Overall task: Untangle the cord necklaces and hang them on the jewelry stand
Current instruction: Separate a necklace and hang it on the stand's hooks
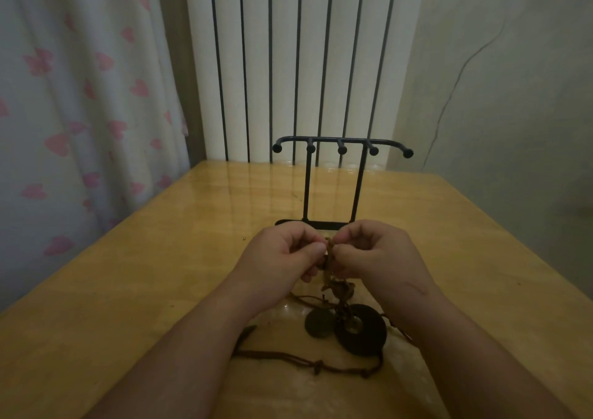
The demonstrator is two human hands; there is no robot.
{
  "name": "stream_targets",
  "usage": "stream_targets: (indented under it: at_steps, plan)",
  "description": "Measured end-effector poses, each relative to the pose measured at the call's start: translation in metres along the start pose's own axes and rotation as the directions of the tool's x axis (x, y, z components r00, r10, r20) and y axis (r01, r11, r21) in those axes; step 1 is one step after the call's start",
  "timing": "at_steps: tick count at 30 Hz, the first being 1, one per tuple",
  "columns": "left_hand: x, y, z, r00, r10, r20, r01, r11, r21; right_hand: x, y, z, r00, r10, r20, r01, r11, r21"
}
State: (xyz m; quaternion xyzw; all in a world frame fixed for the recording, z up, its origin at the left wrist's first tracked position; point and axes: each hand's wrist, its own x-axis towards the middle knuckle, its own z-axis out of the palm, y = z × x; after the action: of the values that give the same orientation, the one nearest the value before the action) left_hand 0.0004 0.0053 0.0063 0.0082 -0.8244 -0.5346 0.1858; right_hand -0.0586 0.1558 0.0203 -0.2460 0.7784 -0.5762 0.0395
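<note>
Forearms (pixel 179 354) over cord necklaces (pixel 341 290), glossy wooden table (pixel 128 290), white radiator (pixel 285 49), heart-print curtain (pixel 80 97)

Worktop (pixel 154 277): open wood to the left and right of the forearms, out to both side edges.
Jewelry stand (pixel 342 150): upright at centre, base just behind the knuckles; two thin posts with a gap between; open air above and in front of its pegs.
Left grip (pixel 282 255), right grip (pixel 375 251): meeting at centre and blocking the straight path to the stand's base.
Cord necklaces (pixel 340 290): tangle, discs and loose cord filling the strip between the forearms.
Radiator (pixel 288 65): close behind the stand.
Curtain (pixel 80 97): bounds the left side.
</note>
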Motion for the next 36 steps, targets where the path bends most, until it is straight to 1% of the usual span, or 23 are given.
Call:
stream_targets:
  at_steps: [3, 6, 10, 17, 20, 27, 30, 33, 36]
  plan:
    - [0.0006, -0.0001, 0.0008, 1.000, 0.016, -0.017, -0.016, 1.000, 0.004, 0.0003, 0.0010, -0.0004, 0.999, 0.029, 0.031, -0.030, 0.998, 0.046]
    - [0.0005, -0.0006, 0.0005, 0.999, 0.021, -0.046, -0.019, 1.000, 0.024, -0.0006, 0.0017, -0.0022, 0.996, 0.019, 0.089, -0.023, 0.999, 0.040]
    - [-0.0001, -0.0003, -0.0008, 0.997, 0.025, -0.075, -0.020, 0.998, 0.060, 0.0000, 0.0028, -0.0034, 0.990, -0.043, 0.132, 0.052, 0.996, -0.066]
    - [-0.0009, 0.0020, -0.0011, 0.996, 0.046, -0.078, -0.036, 0.991, 0.127, 0.0004, 0.0057, -0.0004, 0.982, -0.142, 0.125, 0.171, 0.948, -0.270]
    - [-0.0006, 0.0025, -0.0014, 0.995, 0.049, -0.081, -0.039, 0.992, 0.121, 0.0016, 0.0063, -0.0001, 0.978, -0.172, 0.120, 0.204, 0.915, -0.347]
    - [0.0005, 0.0008, -0.0017, 0.997, 0.052, -0.062, -0.045, 0.993, 0.110, 0.0006, 0.0021, -0.0031, 0.965, -0.194, 0.174, 0.254, 0.853, -0.456]
    - [0.0001, 0.0006, -0.0019, 0.997, 0.057, -0.046, -0.052, 0.994, 0.101, 0.0000, 0.0003, -0.0040, 0.964, -0.191, 0.188, 0.258, 0.847, -0.465]
    - [-0.0002, 0.0002, -0.0018, 0.996, 0.068, -0.063, -0.062, 0.993, 0.101, -0.0002, -0.0011, -0.0041, 0.962, -0.192, 0.196, 0.264, 0.842, -0.470]
    - [-0.0004, 0.0008, -0.0012, 0.995, 0.082, -0.063, -0.074, 0.989, 0.128, -0.0005, -0.0034, -0.0030, 0.961, -0.180, 0.210, 0.263, 0.832, -0.490]
